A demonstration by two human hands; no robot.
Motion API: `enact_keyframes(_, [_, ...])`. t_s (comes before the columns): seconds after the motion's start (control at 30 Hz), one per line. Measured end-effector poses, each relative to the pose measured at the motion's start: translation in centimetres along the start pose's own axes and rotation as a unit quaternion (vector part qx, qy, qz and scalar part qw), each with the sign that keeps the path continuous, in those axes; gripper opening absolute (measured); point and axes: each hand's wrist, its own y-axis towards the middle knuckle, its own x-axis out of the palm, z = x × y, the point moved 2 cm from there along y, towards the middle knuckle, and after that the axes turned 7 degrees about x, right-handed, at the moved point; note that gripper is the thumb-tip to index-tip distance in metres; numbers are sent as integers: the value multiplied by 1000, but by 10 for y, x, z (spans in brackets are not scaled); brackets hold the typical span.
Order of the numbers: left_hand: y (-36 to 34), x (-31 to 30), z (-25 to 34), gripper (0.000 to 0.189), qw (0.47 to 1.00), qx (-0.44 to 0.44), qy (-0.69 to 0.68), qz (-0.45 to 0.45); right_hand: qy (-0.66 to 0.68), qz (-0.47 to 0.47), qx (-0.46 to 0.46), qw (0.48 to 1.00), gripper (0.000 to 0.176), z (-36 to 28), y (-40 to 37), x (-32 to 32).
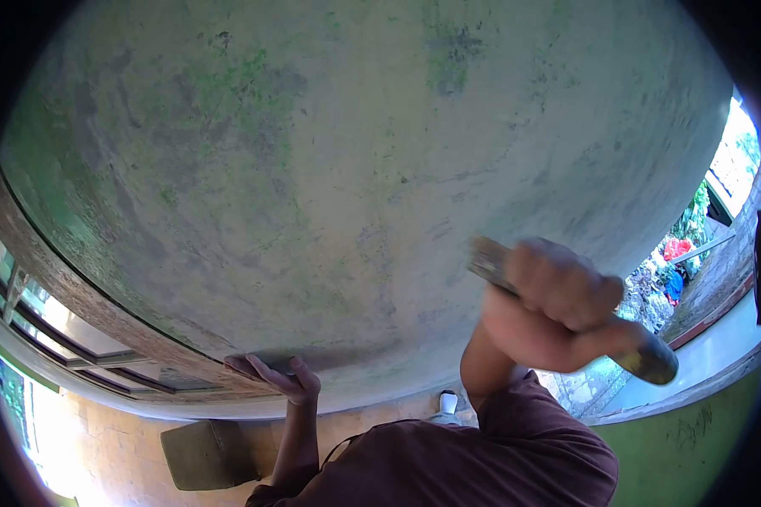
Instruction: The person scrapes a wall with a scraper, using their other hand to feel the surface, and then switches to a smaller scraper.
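Note:
My right hand (562,296) is closed around a scraper (648,359), slightly blurred, held in front of the wall. Its short flat brownish end (489,258) points up and left, and the thick rounded butt of its handle sticks out below my fist. The wall (355,194) is pale grey with worn green paint patches and dark scuffs. Low on the left, my left hand (281,378) lies with fingers stretched out at the wall's edge, beside the wooden window frame (118,317). Nothing shows in it.
A dark olive box-shaped seat (207,455) stands on the tan tiled floor (114,431) at lower left. My foot (448,402) shows below the wall. At right, an opening gives onto plants, red and blue items (676,249) and a ledge (693,363).

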Motion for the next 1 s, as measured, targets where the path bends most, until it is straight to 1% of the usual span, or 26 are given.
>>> enact_keyframes(0.03, [0,-1,0,68,1000,5,2,-5,1,1,2,1000,46,6,-1,0])
enact_keyframes(0.1, [-1,-2,0,68,1000,5,0,-4,-32,-33,92,995,46,15,-2,1])
enact_keyframes(0.13, [0,-1,0,68,1000,6,-1,-1,-32,-34,91,995,46,9,-1,1])
enact_keyframes(0.2, [0,0,0,68,1000,6,-3,2,-4,-19,26,999,45,-10,1,2])
enact_keyframes(0.23, [0,0,0,68,1000,4,-3,5,-3,-20,27,999,45,-5,1,2])
enact_keyframes(0.3, [0,0,1,68,1000,4,0,2,-44,-32,57,997,45,13,-2,-2])
enact_keyframes(0.33, [0,-1,0,68,1000,8,0,-2,3,-28,86,996,46,19,-6,-4])
enact_keyframes(0.37, [-1,0,1,68,1000,8,-1,-2,2,-28,86,996,46,15,-5,-4])
enact_keyframes(0.47, [-1,0,-1,68,1000,-1,-1,1,0,-7,12,1000,46,-11,3,1])
enact_keyframes(0.5, [0,0,0,69,1000,1,-1,1,0,-9,12,1000,46,-9,1,-3])
enact_keyframes(0.57, [2,-1,2,69,1000,0,-1,1,-39,-27,9,999,46,-2,0,-7])
enact_keyframes(0.6, [4,-1,3,67,1000,8,5,1,-21,-22,76,997,47,15,-3,-7])
enact_keyframes(0.63, [6,-1,4,65,1000,17,9,0,-25,-19,76,997,47,11,-3,-7])
enact_keyframes(0.7, [5,-2,5,65,1000,18,9,-1,20,20,61,998,47,-2,2,-10])
enact_keyframes(0.73, [4,-2,5,65,1000,17,13,-2,22,6,23,999,45,-15,4,-16])
enact_keyframes(0.77, [3,-2,3,65,1000,16,14,0,24,4,23,999,45,-16,4,-18])
enact_keyframes(0.83, [0,0,0,69,1000,9,0,-2,-15,-4,4,1000,44,-14,2,-21])
enact_keyframes(0.87, [-1,-1,0,69,1000,9,0,-3,-25,-19,61,998,45,7,-2,-22])
enact_keyframes(0.97, [-2,0,-1,69,1000,7,15,-5,-6,8,73,997,46,1,-3,-19])
enact_keyframes(1.0, [-3,0,0,69,1000,3,8,-3,-6,-8,41,999,46,-8,-2,-22])
